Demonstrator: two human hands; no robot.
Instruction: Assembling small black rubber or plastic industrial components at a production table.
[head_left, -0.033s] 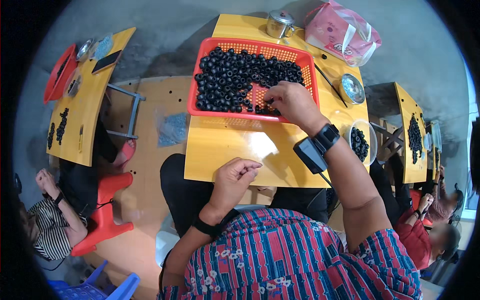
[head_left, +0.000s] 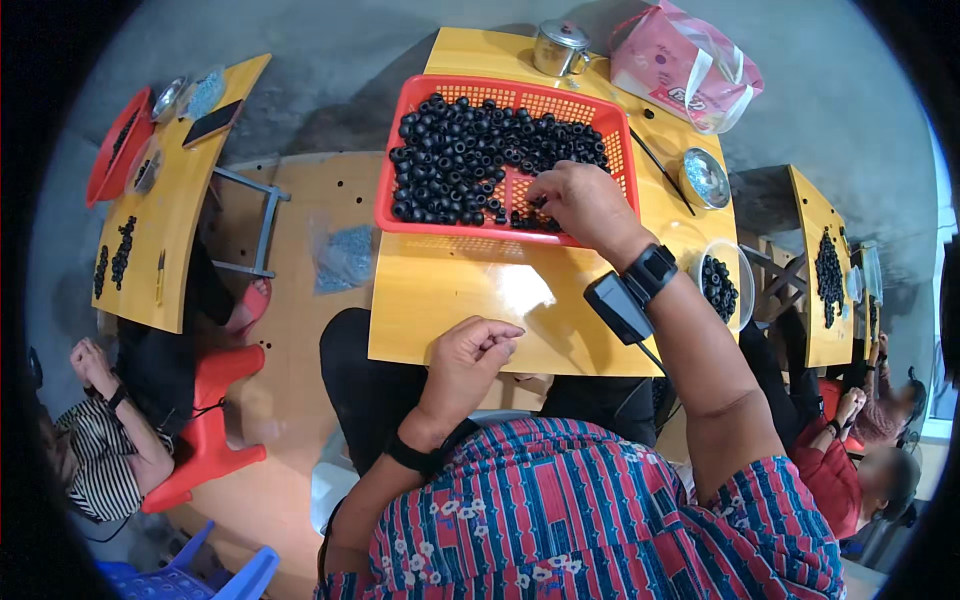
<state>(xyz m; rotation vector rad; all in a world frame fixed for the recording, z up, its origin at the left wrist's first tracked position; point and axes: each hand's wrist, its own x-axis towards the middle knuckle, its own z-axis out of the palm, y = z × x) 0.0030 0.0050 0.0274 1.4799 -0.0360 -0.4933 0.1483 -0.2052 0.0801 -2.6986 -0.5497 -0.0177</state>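
A red plastic basket (head_left: pixel 384 205) on the yellow table holds a heap of small black round pieces with holes (head_left: pixel 450 150), like bushings or large beads. My right hand (head_left: pixel 585 205) reaches into its near right part. The fingers are closed in a pinch at one of the black pieces, and the fingertips are partly hidden by the hand. My left hand (head_left: pixel 465 360) hovers by the table's near edge, left of the middle. Its fingers are curled together, with thumb near forefinger and nothing seen between them.
On the table (head_left: pixel 450 290) are a lidded metal mug (head_left: pixel 562 48), pink bag (head_left: pixel 680 65), black rod (head_left: pixel 660 170), metal bowl (head_left: pixel 705 178) and clear tub of black pieces (head_left: pixel 742 290). A bag of bluish bits (head_left: pixel 345 258) lies on the floor. Other people sit at side tables.
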